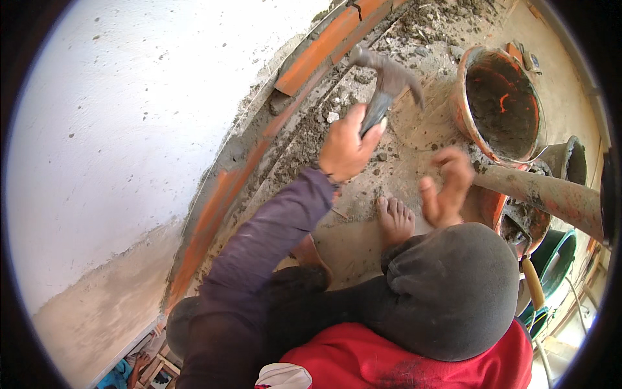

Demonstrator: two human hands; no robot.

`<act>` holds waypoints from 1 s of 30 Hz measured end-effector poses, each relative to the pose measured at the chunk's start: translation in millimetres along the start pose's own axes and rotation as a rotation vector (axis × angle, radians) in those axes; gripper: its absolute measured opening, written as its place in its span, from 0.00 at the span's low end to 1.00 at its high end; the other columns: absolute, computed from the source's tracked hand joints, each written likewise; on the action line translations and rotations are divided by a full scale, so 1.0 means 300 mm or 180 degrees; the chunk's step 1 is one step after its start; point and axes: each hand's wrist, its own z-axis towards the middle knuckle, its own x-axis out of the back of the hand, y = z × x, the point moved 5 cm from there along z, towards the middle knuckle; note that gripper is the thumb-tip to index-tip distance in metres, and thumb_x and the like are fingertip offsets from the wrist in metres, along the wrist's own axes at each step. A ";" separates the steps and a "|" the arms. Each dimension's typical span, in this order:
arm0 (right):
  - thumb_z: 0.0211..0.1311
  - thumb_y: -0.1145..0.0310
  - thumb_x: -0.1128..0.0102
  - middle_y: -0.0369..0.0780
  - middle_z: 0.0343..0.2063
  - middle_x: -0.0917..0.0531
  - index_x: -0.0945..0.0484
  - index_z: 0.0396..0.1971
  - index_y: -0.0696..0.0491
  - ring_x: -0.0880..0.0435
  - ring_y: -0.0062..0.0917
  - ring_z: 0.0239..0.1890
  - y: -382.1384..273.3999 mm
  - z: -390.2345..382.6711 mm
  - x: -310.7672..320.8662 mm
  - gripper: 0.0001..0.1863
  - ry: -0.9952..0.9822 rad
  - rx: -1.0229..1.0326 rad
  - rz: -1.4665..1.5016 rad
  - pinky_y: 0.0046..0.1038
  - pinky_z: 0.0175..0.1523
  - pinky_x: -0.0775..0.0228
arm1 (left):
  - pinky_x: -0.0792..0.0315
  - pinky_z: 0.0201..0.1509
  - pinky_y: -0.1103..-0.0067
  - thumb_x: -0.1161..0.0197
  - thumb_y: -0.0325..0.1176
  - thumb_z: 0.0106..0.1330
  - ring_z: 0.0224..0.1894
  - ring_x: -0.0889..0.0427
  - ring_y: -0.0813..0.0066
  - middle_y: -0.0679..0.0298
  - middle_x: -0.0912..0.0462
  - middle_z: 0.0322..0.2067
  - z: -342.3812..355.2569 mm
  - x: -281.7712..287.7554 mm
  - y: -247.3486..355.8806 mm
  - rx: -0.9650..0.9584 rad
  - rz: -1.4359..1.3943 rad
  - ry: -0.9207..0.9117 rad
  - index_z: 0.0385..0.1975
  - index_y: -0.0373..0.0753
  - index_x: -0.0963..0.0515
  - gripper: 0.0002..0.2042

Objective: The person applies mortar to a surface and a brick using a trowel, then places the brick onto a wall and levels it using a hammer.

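My left hand (350, 144), in a dark purple sleeve, is closed around the handle of a claw hammer (389, 76). The hammer's head is raised beside the row of orange bricks (317, 57) laid along the foot of the white wall. Its blunt face points at the bricks, and its claw curves away to the right. Slightly blurred, my right hand (448, 187) hovers above the floor by my bare foot. Its thumb stands apart from loosely bent fingers, with nothing seen in them. The forearm behind it is hidden by my knee.
Grey mortar crumbs (363, 84) litter the floor along the bricks. To the right stand an orange mortar-smeared bucket (463, 97), a dark bucket (575, 159) and a green bucket (564, 259). A pale pole (544, 191) slants across them. Near my knee lies a wooden-handled trowel (533, 285).
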 end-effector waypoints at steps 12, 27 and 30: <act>0.65 0.70 0.38 0.34 0.31 0.25 0.31 0.44 0.53 0.24 0.17 0.24 0.167 -0.056 -0.169 0.12 -0.1172 -0.3552 0.3230 0.24 0.30 0.29 | 0.25 0.41 0.69 0.38 0.44 0.66 0.34 0.17 0.58 0.53 0.16 0.35 -0.102 0.002 -0.061 0.0255 0.1063 -0.2485 0.44 0.34 0.21 0.18; 0.68 0.68 0.42 0.30 0.30 0.28 0.31 0.43 0.44 0.33 0.17 0.25 0.265 -0.257 -0.078 0.09 0.1464 -0.4116 0.4129 0.26 0.34 0.38 | 0.48 0.73 0.65 0.54 0.69 0.63 0.68 0.39 0.63 0.54 0.40 0.67 0.129 0.063 -0.310 0.2095 -0.3095 0.1776 0.68 0.28 0.52 0.49; 0.68 0.68 0.43 0.30 0.30 0.29 0.32 0.43 0.44 0.34 0.17 0.25 0.285 -0.241 -0.078 0.08 0.1560 -0.4095 0.4130 0.26 0.34 0.38 | 0.49 0.73 0.66 0.57 0.72 0.61 0.68 0.40 0.65 0.56 0.41 0.68 0.198 0.062 -0.318 0.2134 -0.3255 0.1912 0.69 0.28 0.52 0.51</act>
